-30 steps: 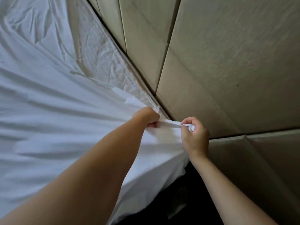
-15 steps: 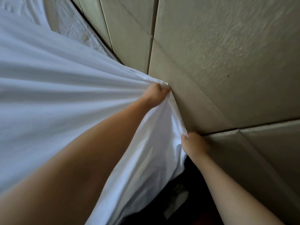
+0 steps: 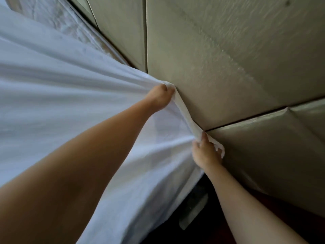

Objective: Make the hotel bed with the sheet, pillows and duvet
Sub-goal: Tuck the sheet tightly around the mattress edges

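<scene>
Head view: the left hand (image 3: 161, 97) is fisted round a bunch of the sheet (image 3: 70, 94), knuckles close against the headboard (image 3: 228, 67); whether they touch it I cannot tell. The right hand (image 3: 205, 152), lower and nearer the camera, pinches the sheet's hem (image 3: 184, 111) between thumb and curled fingers, just beside the seam where two padded panels meet. The hem runs as a taut folded strip from one hand to the other, along the face of the headboard. From the left fist, long tension folds fan out across the white cloth toward the left edge of the picture, so the sheet is lifted and stretched, not lying flat. Below the right hand the cloth hangs loose over the bed's side toward the dark floor (image 3: 193, 213).

At the top left a strip of quilted mattress (image 3: 58, 20) lies bare along the headboard, the sheet's edge not reaching it.

By my reading the task is at its first stage. The sheet is on the bed and a head-end corner is being drawn up, but it is neither smoothed nor tucked here, and the mattress edge by the headboard is uncovered. Left to do, as far as this view shows: cover that strip, tuck the corner and side, flatten the folds. No pillows or duvet are in view, so those steps seem not yet begun.
</scene>
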The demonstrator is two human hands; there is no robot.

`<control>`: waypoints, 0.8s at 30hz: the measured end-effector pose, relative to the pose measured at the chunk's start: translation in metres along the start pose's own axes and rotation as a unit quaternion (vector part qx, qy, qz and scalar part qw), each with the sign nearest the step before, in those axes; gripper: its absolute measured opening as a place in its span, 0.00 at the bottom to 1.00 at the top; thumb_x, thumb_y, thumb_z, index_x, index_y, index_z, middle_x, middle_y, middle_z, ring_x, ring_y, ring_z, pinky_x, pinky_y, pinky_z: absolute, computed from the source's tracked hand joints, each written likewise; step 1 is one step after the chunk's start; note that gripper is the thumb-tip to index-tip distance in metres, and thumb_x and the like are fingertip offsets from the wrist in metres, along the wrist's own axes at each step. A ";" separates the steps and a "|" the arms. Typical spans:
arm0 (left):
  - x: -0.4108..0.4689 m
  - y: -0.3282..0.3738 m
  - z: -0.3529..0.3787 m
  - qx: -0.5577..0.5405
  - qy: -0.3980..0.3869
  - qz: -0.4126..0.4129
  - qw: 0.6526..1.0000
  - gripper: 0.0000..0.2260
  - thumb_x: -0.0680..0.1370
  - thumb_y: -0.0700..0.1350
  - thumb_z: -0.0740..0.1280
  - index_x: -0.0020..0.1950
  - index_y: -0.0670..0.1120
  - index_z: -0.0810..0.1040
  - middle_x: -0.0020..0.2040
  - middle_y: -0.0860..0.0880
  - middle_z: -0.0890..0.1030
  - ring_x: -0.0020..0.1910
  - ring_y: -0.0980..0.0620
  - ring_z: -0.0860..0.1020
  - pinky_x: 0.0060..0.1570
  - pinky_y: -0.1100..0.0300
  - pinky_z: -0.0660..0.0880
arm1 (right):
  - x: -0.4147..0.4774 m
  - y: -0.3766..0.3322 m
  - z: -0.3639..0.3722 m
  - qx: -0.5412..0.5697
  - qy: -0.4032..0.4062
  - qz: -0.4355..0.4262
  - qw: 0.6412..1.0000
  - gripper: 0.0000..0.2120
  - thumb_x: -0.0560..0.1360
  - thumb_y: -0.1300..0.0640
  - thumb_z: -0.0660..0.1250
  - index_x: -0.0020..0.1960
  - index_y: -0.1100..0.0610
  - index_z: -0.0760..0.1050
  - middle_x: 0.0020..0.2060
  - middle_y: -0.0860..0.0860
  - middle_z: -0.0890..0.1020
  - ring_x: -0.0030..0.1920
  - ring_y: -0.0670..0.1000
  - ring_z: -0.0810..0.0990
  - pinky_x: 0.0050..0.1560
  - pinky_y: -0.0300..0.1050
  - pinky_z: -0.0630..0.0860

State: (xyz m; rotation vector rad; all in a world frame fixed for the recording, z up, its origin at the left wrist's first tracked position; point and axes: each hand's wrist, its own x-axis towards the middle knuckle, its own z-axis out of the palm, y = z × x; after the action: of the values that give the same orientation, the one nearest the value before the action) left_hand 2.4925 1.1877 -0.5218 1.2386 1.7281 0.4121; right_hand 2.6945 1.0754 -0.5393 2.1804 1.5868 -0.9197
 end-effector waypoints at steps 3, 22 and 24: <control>0.009 -0.015 0.004 0.022 0.006 -0.002 1.000 0.14 0.82 0.47 0.56 0.46 0.39 0.75 0.48 0.41 0.78 0.53 0.42 0.77 0.46 0.58 0.67 | 0.003 -0.005 0.021 0.060 0.016 -0.026 0.998 0.30 0.82 0.45 0.53 0.79 0.53 0.47 0.71 0.59 0.70 0.71 0.60 0.66 0.72 0.55 0.61; 0.059 -0.056 0.054 0.431 -0.128 0.132 0.883 0.18 0.82 0.53 0.51 0.67 0.56 0.73 0.67 0.52 0.74 0.70 0.45 0.66 0.74 0.47 0.48 | 0.042 -0.032 0.045 0.054 0.088 -0.218 0.970 0.22 0.80 0.55 0.54 0.74 0.52 0.66 0.72 0.50 0.70 0.72 0.50 0.67 0.70 0.49 0.67; 0.066 -0.055 0.048 0.431 -0.142 0.141 0.880 0.17 0.82 0.51 0.53 0.66 0.53 0.75 0.65 0.50 0.76 0.67 0.44 0.68 0.72 0.52 0.54 | 0.047 -0.039 0.053 0.032 0.101 -0.217 0.970 0.25 0.79 0.51 0.50 0.75 0.52 0.64 0.74 0.51 0.66 0.74 0.51 0.63 0.73 0.50 0.62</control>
State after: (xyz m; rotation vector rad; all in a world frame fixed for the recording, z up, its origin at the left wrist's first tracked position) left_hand 2.4986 1.2103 -0.6173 2.0732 1.4936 -0.4370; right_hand 2.6498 1.0936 -0.6042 2.0593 2.2210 -0.8925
